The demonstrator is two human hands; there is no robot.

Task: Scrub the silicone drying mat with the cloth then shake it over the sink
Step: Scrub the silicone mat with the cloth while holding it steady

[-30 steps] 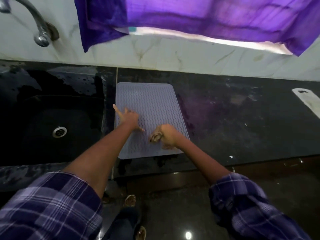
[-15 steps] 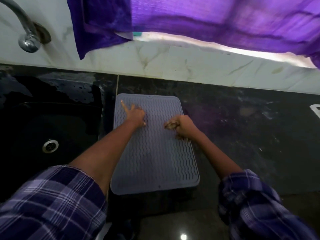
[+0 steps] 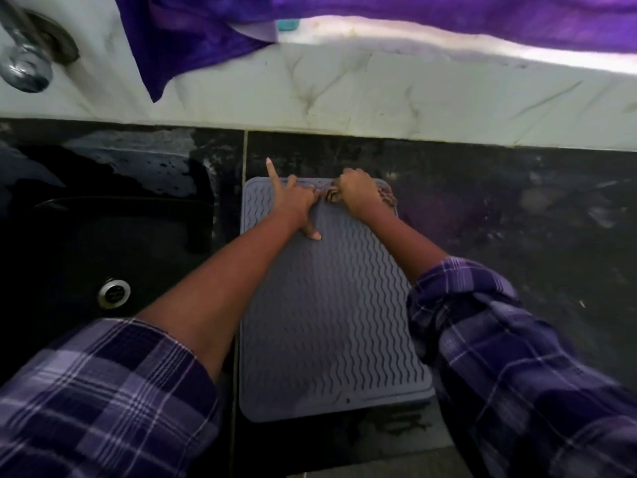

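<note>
Silicone drying mat (image 3: 331, 305), grey and ribbed with wavy lines, is laid flat on the dark stone bench (image 3: 517, 236), its long left edge just beside the black sink (image 3: 103, 236) and its far short edge near the marble backsplash (image 3: 379, 101). A purple fabric (image 3: 193, 32) is hung above the backsplash, and a chrome tap (image 3: 27, 67) is seen at the far left corner. Both forearms are stretched out over the mat from rolled plaid sleeves (image 3: 103, 401).

Against the views of a second and half a second ago, the scrubbing is seen to have been carried from the near half of the mat, through its middle, to the far edge. The left hand (image 3: 296, 201) has been moved forward with it. The mat itself appears not to have been shifted on the bench.

The left hand is pressed on the mat near its far left corner, with fingers straight and spread, one finger pointed past the far edge and the thumb laid back on the ribs; nothing is grasped by it. The right hand (image 3: 358, 191) is clenched round a small brownish patterned cloth (image 3: 387, 198), which is bunched under the grip and pressed on the far edge of the mat, a bit of it showing on either side of the fist.

From this it is judged that one full pass up the mat has been nearly completed and that scrubbing is far along. The shake over the sink is not yet begun.
</note>
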